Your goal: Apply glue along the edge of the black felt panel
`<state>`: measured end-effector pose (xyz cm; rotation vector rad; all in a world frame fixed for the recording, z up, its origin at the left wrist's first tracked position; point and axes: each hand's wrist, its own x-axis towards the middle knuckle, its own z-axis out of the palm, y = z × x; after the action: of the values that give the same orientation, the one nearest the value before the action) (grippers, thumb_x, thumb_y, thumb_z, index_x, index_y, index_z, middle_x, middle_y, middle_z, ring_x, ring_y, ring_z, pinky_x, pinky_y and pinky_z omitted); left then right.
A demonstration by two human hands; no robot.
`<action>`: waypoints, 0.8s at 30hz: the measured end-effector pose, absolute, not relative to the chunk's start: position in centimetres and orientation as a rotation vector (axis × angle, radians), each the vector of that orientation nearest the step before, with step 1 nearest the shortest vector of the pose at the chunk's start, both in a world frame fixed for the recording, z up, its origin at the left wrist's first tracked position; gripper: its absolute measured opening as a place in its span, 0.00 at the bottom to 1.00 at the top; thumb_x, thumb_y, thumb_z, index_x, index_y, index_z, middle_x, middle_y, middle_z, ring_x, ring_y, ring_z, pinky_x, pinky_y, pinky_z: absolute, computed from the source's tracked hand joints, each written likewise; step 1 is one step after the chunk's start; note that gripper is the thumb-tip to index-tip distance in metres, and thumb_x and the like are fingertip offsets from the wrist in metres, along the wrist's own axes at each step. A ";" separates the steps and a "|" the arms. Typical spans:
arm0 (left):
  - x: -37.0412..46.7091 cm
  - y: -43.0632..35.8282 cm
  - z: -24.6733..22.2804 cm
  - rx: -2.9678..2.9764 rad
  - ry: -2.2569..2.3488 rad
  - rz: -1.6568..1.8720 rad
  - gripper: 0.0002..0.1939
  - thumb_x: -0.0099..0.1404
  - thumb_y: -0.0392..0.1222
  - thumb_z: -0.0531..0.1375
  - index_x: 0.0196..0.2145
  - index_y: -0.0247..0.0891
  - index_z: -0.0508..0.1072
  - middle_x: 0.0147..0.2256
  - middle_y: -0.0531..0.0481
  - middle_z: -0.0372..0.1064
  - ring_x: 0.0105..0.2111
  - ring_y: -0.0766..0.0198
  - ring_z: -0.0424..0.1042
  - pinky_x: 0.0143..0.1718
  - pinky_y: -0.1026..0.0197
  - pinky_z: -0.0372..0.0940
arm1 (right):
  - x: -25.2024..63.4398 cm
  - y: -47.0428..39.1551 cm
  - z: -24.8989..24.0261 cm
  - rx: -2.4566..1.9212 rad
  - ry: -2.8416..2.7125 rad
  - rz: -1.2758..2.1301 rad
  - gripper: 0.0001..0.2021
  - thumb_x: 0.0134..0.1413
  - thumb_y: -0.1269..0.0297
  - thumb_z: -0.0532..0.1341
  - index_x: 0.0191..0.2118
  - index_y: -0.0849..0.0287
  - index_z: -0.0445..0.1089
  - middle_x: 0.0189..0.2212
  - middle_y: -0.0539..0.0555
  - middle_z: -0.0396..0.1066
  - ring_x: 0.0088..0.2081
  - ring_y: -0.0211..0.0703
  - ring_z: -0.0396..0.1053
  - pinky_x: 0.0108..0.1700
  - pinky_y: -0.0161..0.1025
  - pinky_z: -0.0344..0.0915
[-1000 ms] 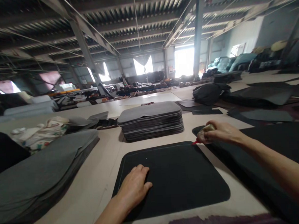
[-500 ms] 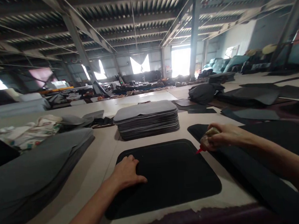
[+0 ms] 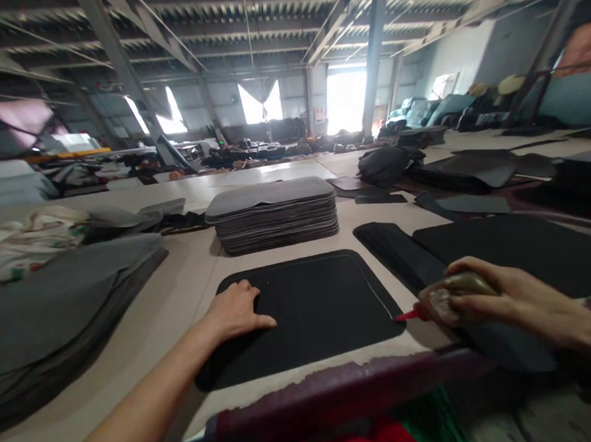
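Observation:
A black sheet with rounded corners (image 3: 321,306) lies flat on the table in front of me. My left hand (image 3: 238,309) rests on its left part, fingers and thumb spread. In my right hand (image 3: 500,295) is a squeeze bottle (image 3: 460,291) with a red nozzle, wrapped by the fingers and tilted to the left. Its tip touches or hovers just over the sheet's right edge near the front corner. A thin pale line (image 3: 377,296) runs along the right edge up to the tip, and a fainter one follows the far edge.
Behind the sheet stands a stack of grey rounded pieces (image 3: 275,215). At left lies a thick pile of dark grey sheets (image 3: 70,295); at right, folded black material (image 3: 397,251) and more black sheets (image 3: 502,248). The table's front edge has a torn dark red covering (image 3: 336,392).
My right hand has drawn the bottle's tip toward me along the sheet's right edge, and a pale line now shows behind it. My left hand stays on the sheet. The view has shifted slightly.

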<state>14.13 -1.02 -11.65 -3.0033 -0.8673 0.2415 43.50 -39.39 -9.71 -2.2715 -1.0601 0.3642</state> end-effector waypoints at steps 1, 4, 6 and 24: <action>14.1 -1.0 -11.7 -3.003 -0.860 0.240 0.44 0.54 0.72 0.61 0.55 0.33 0.72 0.52 0.34 0.66 0.51 0.40 0.67 0.52 0.44 0.66 | 43.3 -39.8 -10.0 -2.236 -1.038 0.423 0.22 0.53 0.46 0.63 0.50 0.49 0.67 0.40 0.52 0.76 0.39 0.52 0.74 0.37 0.39 0.69; 14.0 -1.0 -11.7 -3.004 -0.837 0.219 0.44 0.55 0.73 0.60 0.56 0.33 0.72 0.51 0.34 0.66 0.52 0.40 0.67 0.52 0.44 0.66 | 42.5 -40.2 -10.4 -2.152 -0.984 0.540 0.24 0.52 0.45 0.66 0.51 0.47 0.66 0.41 0.51 0.76 0.39 0.52 0.73 0.37 0.40 0.69; 13.9 -0.9 -11.7 -3.008 -0.826 0.208 0.44 0.54 0.73 0.61 0.55 0.33 0.72 0.50 0.35 0.67 0.51 0.40 0.67 0.52 0.44 0.66 | 41.7 -39.7 -10.3 -2.119 -0.995 0.566 0.24 0.52 0.45 0.65 0.52 0.48 0.66 0.40 0.53 0.75 0.38 0.52 0.73 0.35 0.40 0.69; 13.6 3.2 -12.1 -3.233 -0.758 0.165 0.16 0.72 0.36 0.56 0.56 0.35 0.69 0.56 0.41 0.69 0.56 0.54 0.68 0.60 0.46 0.63 | 32.3 -24.1 -8.4 -1.859 -1.676 0.599 0.15 0.53 0.60 0.64 0.47 0.52 0.67 0.35 0.47 0.72 0.35 0.43 0.69 0.34 0.35 0.62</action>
<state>13.61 3.23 -12.13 -3.2325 -0.7583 0.1645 32.30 -24.14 -8.40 -1.8589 -1.6764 0.5985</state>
